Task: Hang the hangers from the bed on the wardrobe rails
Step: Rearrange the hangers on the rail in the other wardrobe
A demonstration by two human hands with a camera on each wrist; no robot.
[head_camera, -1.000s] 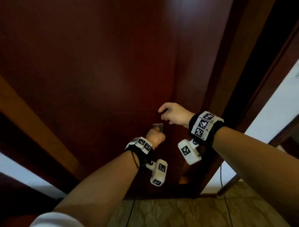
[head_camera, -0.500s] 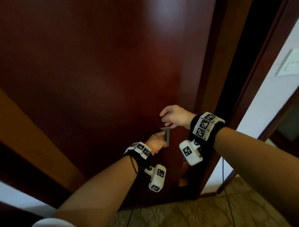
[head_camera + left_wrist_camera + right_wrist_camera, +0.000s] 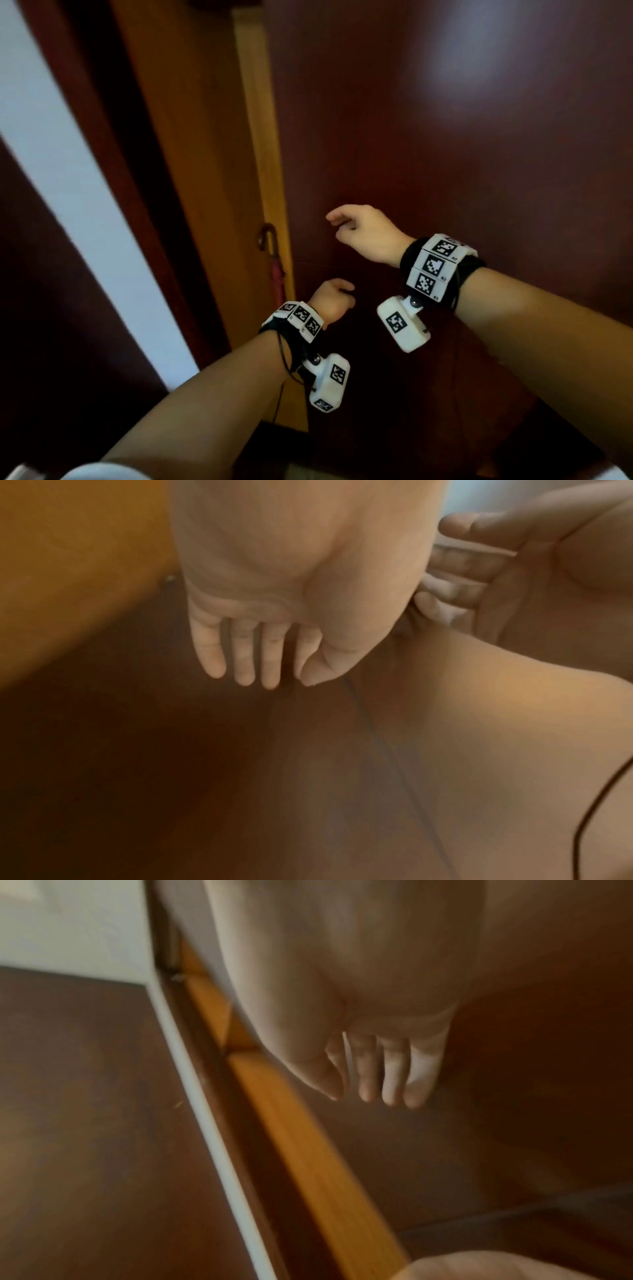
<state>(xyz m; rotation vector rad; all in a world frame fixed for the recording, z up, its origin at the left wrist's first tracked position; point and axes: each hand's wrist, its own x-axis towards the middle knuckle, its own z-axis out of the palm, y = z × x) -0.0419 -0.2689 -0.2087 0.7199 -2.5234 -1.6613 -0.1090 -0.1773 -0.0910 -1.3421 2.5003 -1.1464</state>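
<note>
Neither hangers, bed nor wardrobe rails show in any view; only the outside of the dark red-brown wardrobe door (image 3: 445, 144) and its surroundings can be seen. Both wrist views are blurred, so fine detail of the fingers and of the wood is hard to make out.

The left hand (image 3: 330, 299) hangs in front of the door's lower half, near its left edge. Its fingers (image 3: 240, 653) hang loosely curled with nothing in them. The right hand (image 3: 363, 231) is above it and further from that edge, also before the door face, with fingers (image 3: 394, 1069) relaxed, pointing away from the wrist and holding nothing. Whether either hand touches the door panel cannot be told.

Left of the door's edge runs a lighter orange-brown wooden panel (image 3: 205, 137), with a paler strip where it meets the door. Against that strip, just left of the door edge, stands a dark red folded umbrella (image 3: 275, 263) with a hooked handle; its lower part is hidden behind the left wrist band. Further left of the door come a dark frame and a slanted strip of white wall (image 3: 68, 192). Both forearms are cut off by the bottom of the head view, and the door's top and right side run out of frame.
</note>
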